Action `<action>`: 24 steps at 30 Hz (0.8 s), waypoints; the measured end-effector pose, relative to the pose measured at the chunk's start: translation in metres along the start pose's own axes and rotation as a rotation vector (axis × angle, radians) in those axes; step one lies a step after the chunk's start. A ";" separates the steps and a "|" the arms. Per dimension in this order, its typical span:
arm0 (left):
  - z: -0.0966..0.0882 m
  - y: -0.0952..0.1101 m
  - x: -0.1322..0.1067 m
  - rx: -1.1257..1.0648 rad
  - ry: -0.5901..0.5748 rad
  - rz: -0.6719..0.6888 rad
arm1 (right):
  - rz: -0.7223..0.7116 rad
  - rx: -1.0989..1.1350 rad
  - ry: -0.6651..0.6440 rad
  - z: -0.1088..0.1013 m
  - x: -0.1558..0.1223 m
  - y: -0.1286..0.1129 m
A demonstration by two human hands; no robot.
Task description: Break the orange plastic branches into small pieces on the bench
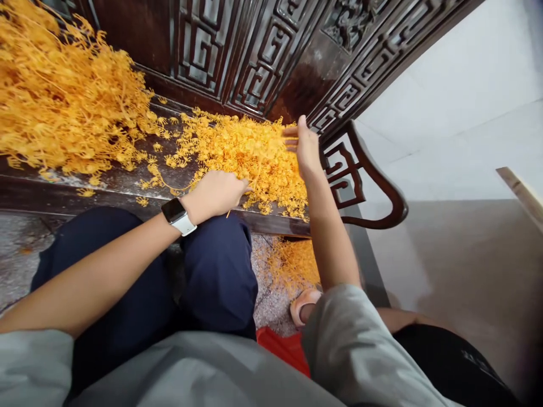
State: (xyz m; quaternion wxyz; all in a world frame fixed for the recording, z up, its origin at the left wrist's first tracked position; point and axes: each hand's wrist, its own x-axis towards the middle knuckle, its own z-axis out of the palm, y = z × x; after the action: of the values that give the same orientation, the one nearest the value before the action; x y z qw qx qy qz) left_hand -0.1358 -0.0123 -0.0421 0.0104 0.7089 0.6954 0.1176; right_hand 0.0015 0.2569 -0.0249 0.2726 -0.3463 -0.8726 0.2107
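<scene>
A heap of small loose orange plastic flower-like pieces (237, 141) lies on the dark wooden bench. At its near edge is my left hand (218, 195), closed, with a watch (176, 215) on the wrist. A thin orange plastic stem (169, 185) runs into this hand from the left, and a short orange end shows below it; the fingertips are partly hidden. Over the right end of the heap, my right hand (306, 148) is open, fingers stretched toward the left, with nothing visible in it.
A larger tangled pile of orange stemmed pieces (72, 96) covers the bench's left part. Behind rises a carved wooden backrest (271, 51); a curved armrest (382, 198) is at the right. Orange strands (294, 263) lie on the floor near a person's foot (306, 305).
</scene>
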 end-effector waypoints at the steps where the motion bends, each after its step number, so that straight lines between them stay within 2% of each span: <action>1: -0.002 0.002 -0.001 0.021 -0.017 0.003 | 0.045 0.197 -0.075 0.003 -0.010 -0.017; 3: -0.005 0.005 -0.003 0.080 -0.067 0.019 | 0.139 0.483 -0.298 0.007 -0.031 -0.049; 5: -0.009 0.008 -0.003 0.135 -0.109 0.031 | 0.205 0.599 -0.565 0.008 -0.050 -0.074; 7: -0.012 0.011 -0.003 0.155 -0.121 0.017 | 0.210 0.555 -0.813 0.006 -0.064 -0.089; 9: -0.015 0.014 -0.004 0.148 -0.126 -0.007 | 0.167 0.448 -0.922 0.005 -0.075 -0.094; 10: -0.016 0.014 -0.005 0.142 -0.133 -0.013 | 0.144 0.403 -0.912 0.005 -0.080 -0.094; 12: -0.016 0.013 -0.007 0.134 -0.146 -0.017 | 0.097 0.335 -0.809 0.007 -0.089 -0.091; 17: -0.012 0.011 -0.008 0.082 -0.085 -0.033 | -0.135 0.118 -0.361 0.019 -0.103 -0.077; 18: -0.011 0.012 -0.008 0.063 -0.071 -0.032 | -0.169 0.075 -0.309 0.021 -0.103 -0.072; 21: -0.010 0.016 -0.007 0.015 -0.076 -0.002 | -0.167 0.001 -0.207 0.017 -0.090 -0.043; 23: -0.009 0.016 -0.010 0.008 -0.106 0.022 | -0.094 -0.058 -0.006 0.000 -0.072 -0.010; 24: -0.009 0.015 -0.012 0.012 -0.116 0.017 | -0.045 -0.103 0.146 -0.012 -0.063 0.009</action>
State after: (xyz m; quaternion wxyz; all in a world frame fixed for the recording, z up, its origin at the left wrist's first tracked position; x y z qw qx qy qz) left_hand -0.1233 -0.0256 -0.0324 0.0455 0.7206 0.6881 0.0719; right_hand 0.0519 0.2200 -0.0410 0.3219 -0.3548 -0.8676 0.1337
